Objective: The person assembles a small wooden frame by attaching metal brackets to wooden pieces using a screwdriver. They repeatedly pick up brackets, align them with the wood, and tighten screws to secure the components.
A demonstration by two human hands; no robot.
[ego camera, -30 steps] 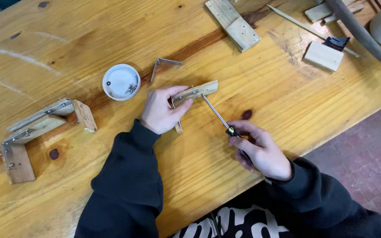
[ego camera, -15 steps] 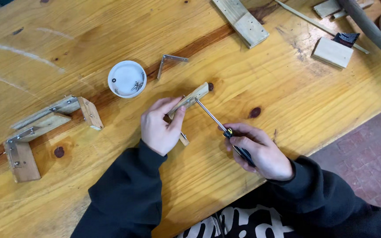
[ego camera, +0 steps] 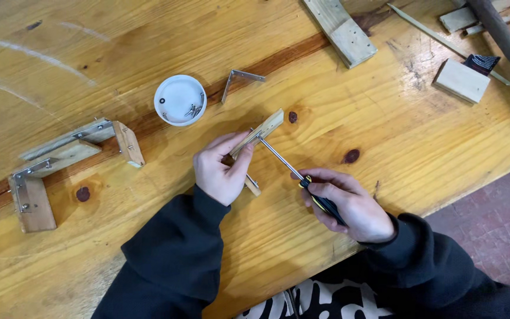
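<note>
- We find the small wooden piece point(ego camera: 259, 133) near the middle of the bench point(ego camera: 119, 53), tilted, its upper end pointing up and to the right.
- We see the left hand point(ego camera: 221, 170) closed around the lower part of the wooden piece, thumb on top and fingers curled beneath; the wrist enters from below in a dark sleeve point(ego camera: 172, 260).
- We see the right hand point(ego camera: 343, 204) wrapped around the black and yellow handle of a screwdriver point(ego camera: 293, 171); its steel shaft runs up and left, and the tip meets the wooden piece near the left thumb.
- We cannot tell whether a screw sits under the tip; that spot is too small to read.
- A second short wooden part point(ego camera: 252, 185) projects below the left hand; the palm hides how it joins the first.
- Above the left hand, just apart from it, stand a white round dish point(ego camera: 179, 99) holding a few screws and a bare metal angle bracket point(ego camera: 238, 82).
- Well to the left lies a wooden assembly with metal brackets point(ego camera: 66, 162).
- At the upper right, loose wood blocks point(ego camera: 460, 80) lie; some are cut off by the frame edge.
</note>
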